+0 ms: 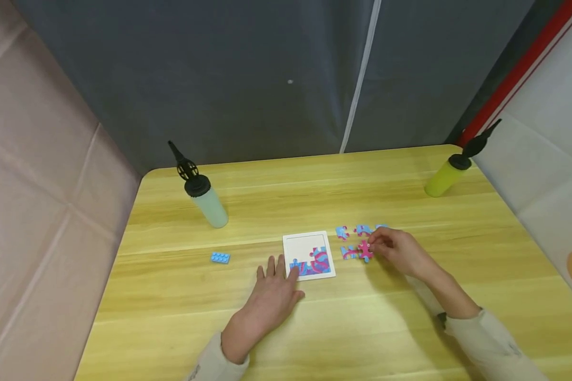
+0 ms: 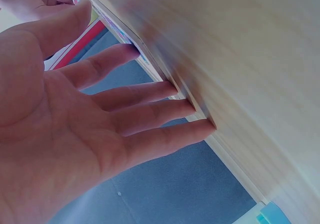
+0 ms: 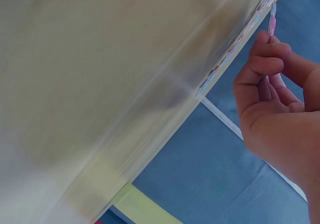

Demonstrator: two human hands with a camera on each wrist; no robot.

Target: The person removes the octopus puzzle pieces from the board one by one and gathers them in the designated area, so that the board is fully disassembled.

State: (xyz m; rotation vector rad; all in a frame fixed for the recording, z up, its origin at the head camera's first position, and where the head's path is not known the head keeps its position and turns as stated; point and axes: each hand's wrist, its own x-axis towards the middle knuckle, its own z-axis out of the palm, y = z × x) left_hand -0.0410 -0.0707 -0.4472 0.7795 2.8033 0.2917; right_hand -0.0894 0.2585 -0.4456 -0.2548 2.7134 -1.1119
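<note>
A white square puzzle tray (image 1: 286,246) lies on the table, its lower part filled with blue, pink and purple jigsaw pieces (image 1: 316,263). My left hand (image 1: 273,296) has its fingers spread and straight; the index fingertip rests on the tray's lower left corner, while the other fingertips (image 2: 210,126) touch down beside it. To the right of the tray, my right hand (image 1: 402,254) pinches a pink puzzle piece (image 1: 364,251) between thumb and index finger. The right wrist view shows that piece (image 3: 272,21) edge-on, held above the tabletop. Several loose pieces (image 1: 349,252) lie around it, one partly hidden by the hand.
A blue toy brick (image 1: 220,257) sits left of the tray. Farther back stand a pale green pump (image 1: 212,209) with a black nozzle on the left and a yellow-green pump (image 1: 442,180) at the right. A dark curtain (image 1: 219,79) hangs behind the table (image 1: 171,296).
</note>
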